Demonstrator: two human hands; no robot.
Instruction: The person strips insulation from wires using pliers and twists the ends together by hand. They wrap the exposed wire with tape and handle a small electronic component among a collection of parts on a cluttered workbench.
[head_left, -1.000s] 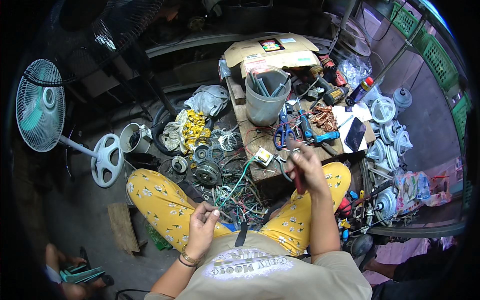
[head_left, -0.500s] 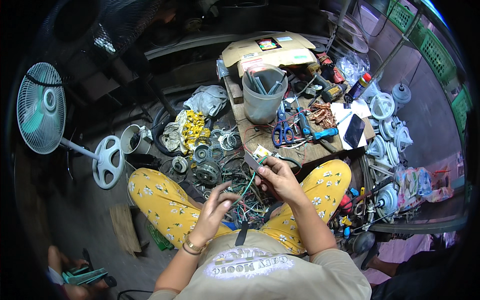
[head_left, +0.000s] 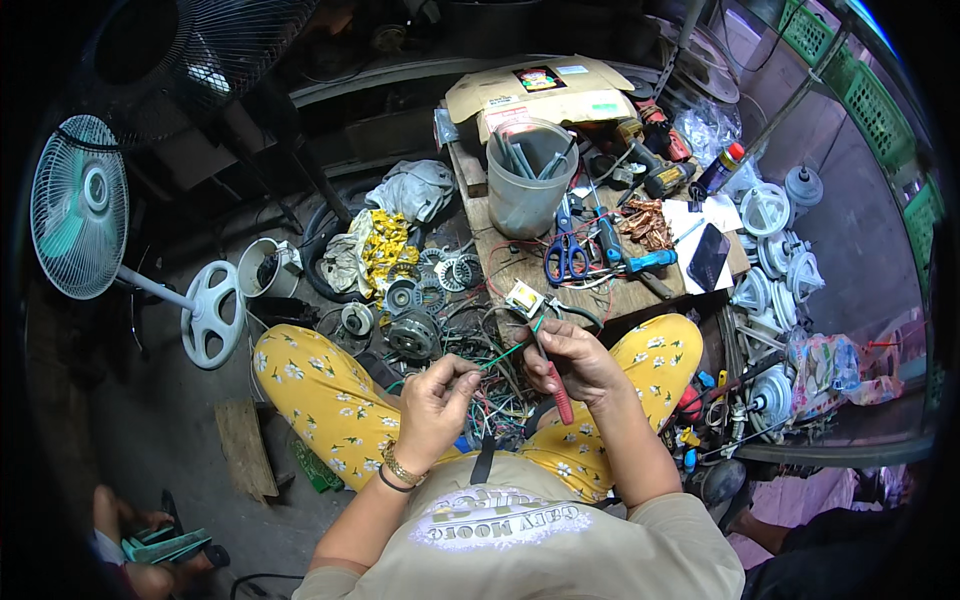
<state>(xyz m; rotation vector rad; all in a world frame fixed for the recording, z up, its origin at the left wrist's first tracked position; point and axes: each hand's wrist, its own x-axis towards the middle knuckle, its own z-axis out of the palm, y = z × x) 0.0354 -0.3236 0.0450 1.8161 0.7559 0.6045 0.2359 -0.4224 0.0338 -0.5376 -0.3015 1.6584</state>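
My left hand [head_left: 438, 402] is closed, its thumb and fingers pinching a thin green wire [head_left: 504, 357] in front of my lap. The wire runs up and right to my right hand [head_left: 585, 365]. There, my right fingers are wrapped round a red-handled knife [head_left: 562, 398], its handle pointing down toward me. The knife's grey blade lies along the wire's upper end; whether it touches the wire I cannot tell. Below both hands lies a tangle of coloured wires [head_left: 495, 405]. Just beyond the right hand is a small yellow-and-white component [head_left: 524, 299] by the bench edge.
On the wooden bench [head_left: 510, 265] stand a grey bucket [head_left: 528, 190], blue scissors [head_left: 567, 257], copper scraps [head_left: 646, 226], a phone [head_left: 709, 256] and a drill [head_left: 665, 178]. Motor parts [head_left: 412, 333] lie on the floor. A stand fan [head_left: 80, 215] is at left; another person's hand [head_left: 155, 519] shows lower left.
My left hand has closed on the green wire. The knife has turned in my right hand: its broad blade now shows narrow and its red handle is in plain sight.
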